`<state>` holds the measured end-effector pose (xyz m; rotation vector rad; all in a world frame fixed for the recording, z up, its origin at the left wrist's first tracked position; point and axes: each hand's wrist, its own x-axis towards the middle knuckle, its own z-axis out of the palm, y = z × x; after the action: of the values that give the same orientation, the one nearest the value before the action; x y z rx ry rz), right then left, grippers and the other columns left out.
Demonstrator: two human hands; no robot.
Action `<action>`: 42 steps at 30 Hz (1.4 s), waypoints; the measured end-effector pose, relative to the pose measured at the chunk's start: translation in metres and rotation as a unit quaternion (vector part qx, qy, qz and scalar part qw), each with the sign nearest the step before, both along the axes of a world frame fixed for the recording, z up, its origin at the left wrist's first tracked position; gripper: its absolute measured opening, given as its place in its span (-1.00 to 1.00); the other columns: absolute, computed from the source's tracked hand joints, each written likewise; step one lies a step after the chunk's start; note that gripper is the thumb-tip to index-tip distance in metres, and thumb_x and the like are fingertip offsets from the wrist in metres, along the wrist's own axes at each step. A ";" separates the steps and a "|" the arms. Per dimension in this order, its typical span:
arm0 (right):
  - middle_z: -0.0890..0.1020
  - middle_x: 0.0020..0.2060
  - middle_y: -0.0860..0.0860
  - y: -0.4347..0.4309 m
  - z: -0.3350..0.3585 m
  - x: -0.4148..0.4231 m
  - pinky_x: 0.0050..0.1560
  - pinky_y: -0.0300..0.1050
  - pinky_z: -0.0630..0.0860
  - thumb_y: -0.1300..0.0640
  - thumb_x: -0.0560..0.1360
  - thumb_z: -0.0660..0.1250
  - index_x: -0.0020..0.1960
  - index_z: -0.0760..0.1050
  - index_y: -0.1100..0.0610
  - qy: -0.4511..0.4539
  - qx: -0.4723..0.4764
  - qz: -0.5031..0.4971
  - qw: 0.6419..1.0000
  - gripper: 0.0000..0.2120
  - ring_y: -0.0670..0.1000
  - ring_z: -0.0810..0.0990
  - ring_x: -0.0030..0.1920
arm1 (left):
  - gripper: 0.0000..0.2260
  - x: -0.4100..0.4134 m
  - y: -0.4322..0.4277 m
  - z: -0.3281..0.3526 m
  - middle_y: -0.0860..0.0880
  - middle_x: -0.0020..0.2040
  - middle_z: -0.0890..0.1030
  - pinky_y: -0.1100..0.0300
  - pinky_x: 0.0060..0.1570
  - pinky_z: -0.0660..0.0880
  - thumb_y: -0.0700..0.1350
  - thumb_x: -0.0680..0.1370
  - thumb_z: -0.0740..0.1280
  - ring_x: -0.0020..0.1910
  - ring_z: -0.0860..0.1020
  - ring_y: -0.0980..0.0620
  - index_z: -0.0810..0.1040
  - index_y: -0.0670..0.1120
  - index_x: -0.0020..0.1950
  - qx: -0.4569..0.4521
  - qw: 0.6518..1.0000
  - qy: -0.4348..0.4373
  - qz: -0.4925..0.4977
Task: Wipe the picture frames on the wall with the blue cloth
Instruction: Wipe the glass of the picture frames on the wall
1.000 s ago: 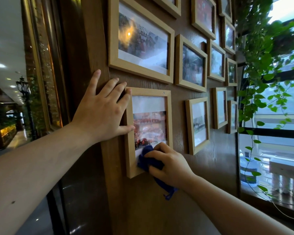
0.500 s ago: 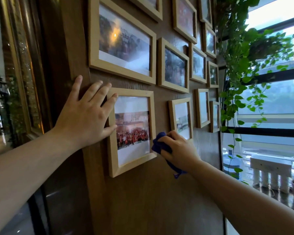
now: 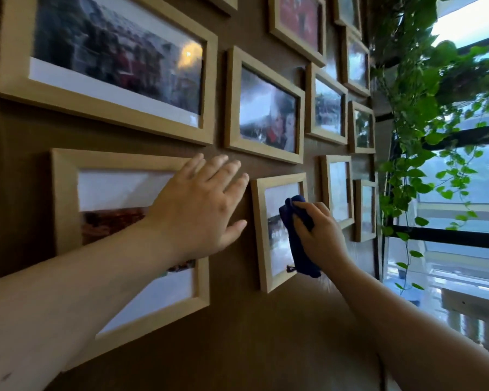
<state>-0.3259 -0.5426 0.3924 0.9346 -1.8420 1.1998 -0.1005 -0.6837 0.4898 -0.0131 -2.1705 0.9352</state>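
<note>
— Blue cloth: where is it?

— Bunched in the right hand, pressed against the glass of a small light-wood frame in the lower row of the wall. The cloth covers the right part of that picture, and a tail of it hangs below the hand, down to the frame's lower edge.

— How is the right hand's grip?

— Fingers curled together and clamped on the cloth, knuckles facing out from the wall.

— And the left hand?

— Flat, fingers spread apart, holding nothing. It lies over the right edge of the larger frame to the left, with the fingertips on the bare wall just beside the small frame's left edge. The thumb points toward that frame. Whether it touches the wood, I cannot tell.

— What else hangs there?

— More wooden frames above: a wide one at upper left, a middle one next to it, and several narrower ones running toward the right. Their glass looks streaked and reflective; the photos are too blurred to read.

— And to the right?

— A trailing green plant hangs beside the window, close to the last column of frames.
</note>
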 end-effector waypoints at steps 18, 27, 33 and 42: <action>0.38 0.21 0.09 -0.028 0.010 -0.092 -0.06 -0.13 0.42 0.01 0.53 0.29 0.44 0.24 0.09 0.019 -0.069 -0.005 0.997 -0.47 -0.01 0.41 0.06 | -0.15 -0.131 0.006 -0.005 -0.14 0.58 0.11 -0.26 0.48 -0.07 0.38 0.46 0.14 0.54 0.03 -0.14 -0.02 -0.09 0.55 -0.007 0.992 -0.020 0.123; 0.41 0.16 0.07 -0.046 0.011 -0.041 -0.17 -0.21 0.40 -0.02 0.48 0.30 0.36 0.35 0.08 0.148 0.017 0.053 0.987 -0.52 -0.06 0.41 -0.06 | -0.10 -0.131 0.004 -0.004 -0.11 0.59 0.03 -0.27 0.47 -0.09 0.40 0.43 0.15 0.55 -0.04 -0.14 -0.10 -0.09 0.56 -0.011 0.992 -0.035 0.123; 0.46 0.14 0.09 -0.030 0.003 -0.067 -0.28 -0.13 0.52 -0.05 0.47 0.28 0.32 0.42 0.06 0.184 0.065 0.015 0.981 -0.55 0.01 0.51 -0.11 | -0.05 -0.132 0.001 -0.005 -0.13 0.59 0.05 -0.28 0.47 -0.09 0.46 0.40 0.12 0.55 -0.03 -0.15 -0.09 -0.11 0.56 -0.018 0.992 -0.033 0.123; 0.42 0.14 0.02 -0.027 -0.019 -0.063 -0.20 -0.09 0.56 -0.03 0.47 0.27 0.33 0.39 0.03 0.103 0.046 0.023 0.993 -0.55 0.00 0.51 -0.07 | -0.05 -0.133 -0.002 -0.007 -0.15 0.58 0.09 -0.29 0.47 -0.10 0.47 0.41 0.08 0.55 -0.01 -0.16 -0.10 -0.14 0.55 -0.032 0.991 -0.024 0.127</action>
<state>-0.3887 -0.5693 0.3732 1.1155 -1.7311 1.0116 -0.2331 -0.6854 0.4825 0.2173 -2.2210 1.1577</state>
